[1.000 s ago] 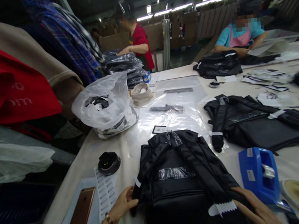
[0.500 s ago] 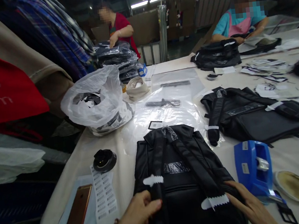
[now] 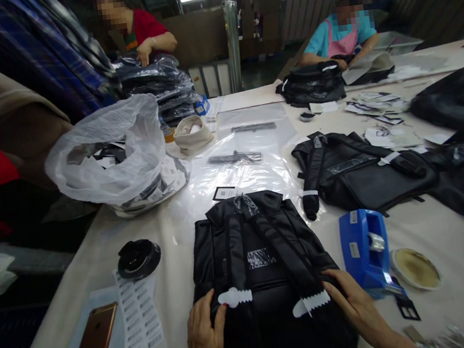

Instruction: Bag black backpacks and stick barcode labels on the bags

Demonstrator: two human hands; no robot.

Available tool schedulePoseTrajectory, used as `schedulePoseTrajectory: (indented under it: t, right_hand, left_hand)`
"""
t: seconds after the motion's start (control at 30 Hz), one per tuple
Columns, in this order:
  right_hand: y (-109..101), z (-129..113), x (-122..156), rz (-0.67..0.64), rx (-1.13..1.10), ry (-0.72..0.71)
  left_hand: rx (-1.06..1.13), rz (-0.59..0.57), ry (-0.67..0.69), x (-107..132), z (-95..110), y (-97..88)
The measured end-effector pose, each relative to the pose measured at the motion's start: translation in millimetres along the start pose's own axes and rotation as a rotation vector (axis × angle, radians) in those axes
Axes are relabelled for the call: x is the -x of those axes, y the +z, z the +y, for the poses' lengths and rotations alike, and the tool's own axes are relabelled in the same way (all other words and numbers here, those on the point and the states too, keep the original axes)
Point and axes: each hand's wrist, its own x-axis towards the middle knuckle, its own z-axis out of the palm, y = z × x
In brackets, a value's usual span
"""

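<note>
A black backpack (image 3: 269, 315) lies on the table in front of me, its shoulder straps facing up. White toothed strips wrap the strap ends, and clear film covers a patch at mid-back. My left hand (image 3: 206, 333) grips the bag's left side, thumb on top beside the left white strip (image 3: 235, 297). On the right side my right hand (image 3: 351, 300) holds the edge, thumb near the other white strip (image 3: 311, 303). The fingertips of both hands are partly hidden against the bag. A hang tag (image 3: 224, 192) pokes out above the bag's top.
Clear plastic bags (image 3: 243, 167) lie beyond the backpack. To the right are a blue tape dispenser (image 3: 364, 251), a round dish (image 3: 416, 269) and another black backpack (image 3: 366, 172). At left are a phone (image 3: 93, 346), barcode labels (image 3: 139, 318) and a white plastic bag (image 3: 107, 149). Two people work across the table.
My left hand has shifted from the strap end to the bag's left edge. The right hand stays at the right side. The view has swung right, so things appear farther left.
</note>
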Motion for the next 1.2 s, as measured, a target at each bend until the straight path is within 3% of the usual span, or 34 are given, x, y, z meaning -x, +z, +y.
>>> schedulePoseTrajectory:
  t: [0.13, 0.23, 0.5, 0.57, 0.63, 0.7, 0.77, 0.83, 1.0, 1.1, 1.2]
  right_hand:
    - [29, 6, -19, 0.071, 0.192, 0.003]
    - [39, 8, -32, 0.036, 0.210, 0.020]
    - [31, 12, -36, -0.035, 0.166, 0.073]
    - [26, 8, -32, 0.041, 0.160, 0.046]
    - [21, 0, -26, 0.185, 0.190, -0.089]
    - [20, -11, -22, 0.273, 0.262, -0.334]
    - [26, -22, -23, 0.230, 0.378, -0.579]
    - [40, -29, -31, 0.173, 0.517, -0.710]
    - [77, -28, -57, 0.203, 0.690, -0.707]
    - [81, -25, -61, 0.280, 0.712, -0.766]
    - [76, -22, -62, 0.318, 0.729, -0.834]
  left_hand:
    - [-0.331, 0.088, 0.078, -9, -11, 32.8]
    - [-0.386, 0.084, 0.085, -15, -18, 43.4]
    - [-0.348, 0.165, 0.153, -13, -16, 41.0]
    - [-0.353, 0.200, 0.232, -13, -14, 37.2]
    - [-0.392, 0.212, 0.327, -13, -11, 32.4]
    - [-0.425, 0.193, 0.413, -13, -10, 27.8]
    - [-0.430, 0.164, 0.467, -14, -9, 24.7]
    - [-0.425, 0.146, 0.499, -15, -9, 23.5]
    - [-0.365, 0.080, 0.561, -19, -15, 18.3]
    - [-0.316, -0.043, 0.648, -30, -19, 0.5]
    - [-0.309, -0.171, 0.690, -59, -2, -21.8]
